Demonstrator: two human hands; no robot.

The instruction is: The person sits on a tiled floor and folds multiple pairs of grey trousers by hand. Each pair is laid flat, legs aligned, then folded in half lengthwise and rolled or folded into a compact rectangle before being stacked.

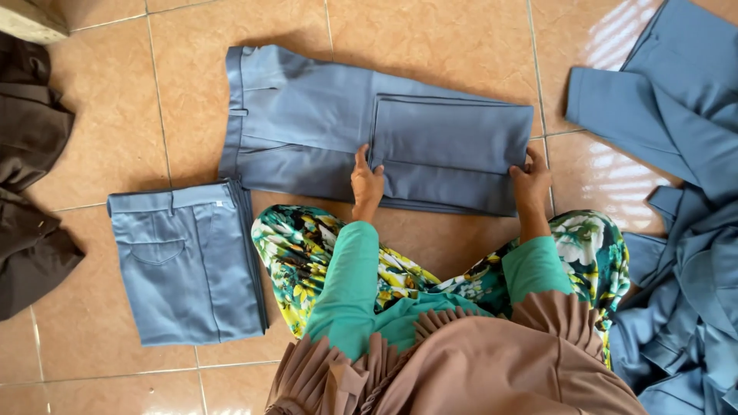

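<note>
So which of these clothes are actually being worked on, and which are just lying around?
In hand:
- blue-grey trousers, half folded, under left hand and right hand

Lying about:
- folded blue-grey trousers
- heap of blue-grey garments
- dark brown clothes

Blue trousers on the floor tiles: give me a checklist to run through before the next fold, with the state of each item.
1. Left hand on the blue trousers: ok, it presses flat at the left edge of the folded-over leg section.
2. Right hand on the cloth: ok, its fingers rest at the section's right edge.
3. Folded section lies flat and square: ok, no big creases show.
4. Waistband end spread out: ok, it lies flat to the left.
5. Room beside the work: ok, the folded pair lies apart, as does the blue pile.
6. Layers underneath aligned: cannot tell, they are hidden.
</note>
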